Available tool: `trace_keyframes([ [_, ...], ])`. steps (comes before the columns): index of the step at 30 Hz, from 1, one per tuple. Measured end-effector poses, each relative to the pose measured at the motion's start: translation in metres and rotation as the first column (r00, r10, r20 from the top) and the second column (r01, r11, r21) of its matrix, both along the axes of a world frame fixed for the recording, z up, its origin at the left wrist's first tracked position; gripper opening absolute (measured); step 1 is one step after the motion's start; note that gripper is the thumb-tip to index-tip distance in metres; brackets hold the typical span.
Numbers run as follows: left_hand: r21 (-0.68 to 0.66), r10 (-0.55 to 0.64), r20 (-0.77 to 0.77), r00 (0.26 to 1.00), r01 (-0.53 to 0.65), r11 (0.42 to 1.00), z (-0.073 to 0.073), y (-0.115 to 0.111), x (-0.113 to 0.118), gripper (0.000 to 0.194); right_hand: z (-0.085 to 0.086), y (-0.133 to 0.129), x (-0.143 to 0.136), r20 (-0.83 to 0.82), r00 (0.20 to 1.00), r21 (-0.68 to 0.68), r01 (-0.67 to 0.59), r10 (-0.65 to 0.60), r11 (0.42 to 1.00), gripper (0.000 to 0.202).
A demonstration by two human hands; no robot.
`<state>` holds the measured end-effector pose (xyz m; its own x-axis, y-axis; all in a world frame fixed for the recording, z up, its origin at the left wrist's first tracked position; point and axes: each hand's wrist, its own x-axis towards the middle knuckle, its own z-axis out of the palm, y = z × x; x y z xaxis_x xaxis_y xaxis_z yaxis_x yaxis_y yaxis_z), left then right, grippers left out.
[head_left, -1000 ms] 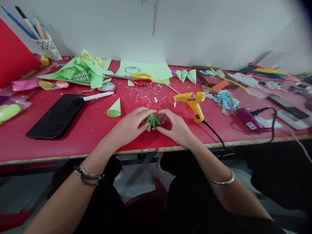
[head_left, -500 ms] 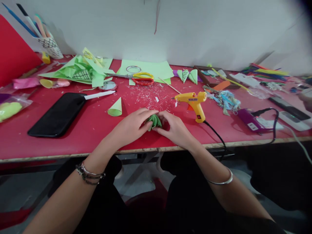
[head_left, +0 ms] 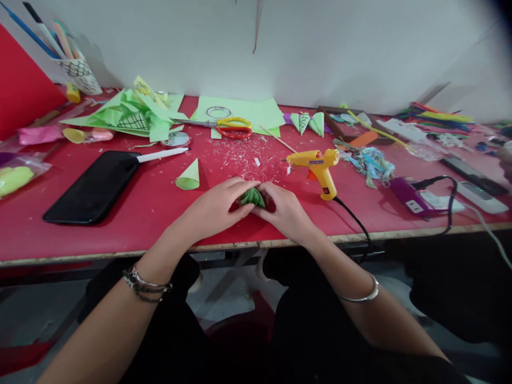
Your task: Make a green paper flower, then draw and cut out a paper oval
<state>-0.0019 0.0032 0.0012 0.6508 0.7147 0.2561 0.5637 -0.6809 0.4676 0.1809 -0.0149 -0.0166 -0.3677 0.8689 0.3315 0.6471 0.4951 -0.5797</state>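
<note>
Near the table's front edge, a small green pleated paper piece (head_left: 252,198) is held between both hands. My left hand (head_left: 218,207) curls round its left side, with the thumb along its lower edge. From the right, my right hand (head_left: 285,212) grips the same piece with bent fingers and thumb. Its underside is hidden. A pale green paper cone (head_left: 189,176) lies to the left of my hands. On the right, a yellow hot glue gun (head_left: 320,168) rests on its side, its nozzle pointing left.
Beyond the hands, scissors (head_left: 234,128) lie by green paper sheets (head_left: 260,112) and white scraps. A black phone (head_left: 96,186) and crumpled green paper (head_left: 136,114) are on the left. At right sits a purple power adapter (head_left: 412,196); small green cones (head_left: 317,125) lie at the back.
My left thumb has shifted right along the lower edge of the pleated paper piece, and the piece has turned slightly. Both hands stay around it.
</note>
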Motion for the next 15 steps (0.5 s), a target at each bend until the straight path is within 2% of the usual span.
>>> trace_keyframes([
  [6,-0.003,-0.015,0.005,1.000,0.015,1.000,-0.0007,0.0007,-0.0008,0.040,0.0055,-0.0008,0.0082,-0.049,0.995,-0.081,-0.095,0.092,0.992,0.029],
  [12,0.078,-0.029,-0.026,0.999,0.031,0.996,0.0028,0.0011,0.0003,0.037,0.0059,-0.0019,0.0063,-0.066,0.996,-0.092,-0.071,0.065,0.993,0.025],
  [15,0.078,-0.020,-0.036,0.999,0.023,0.997,0.0032,0.0015,0.0002,0.037,0.0051,-0.0027,0.0022,-0.050,0.998,-0.076,-0.046,0.043,0.996,0.022],
])
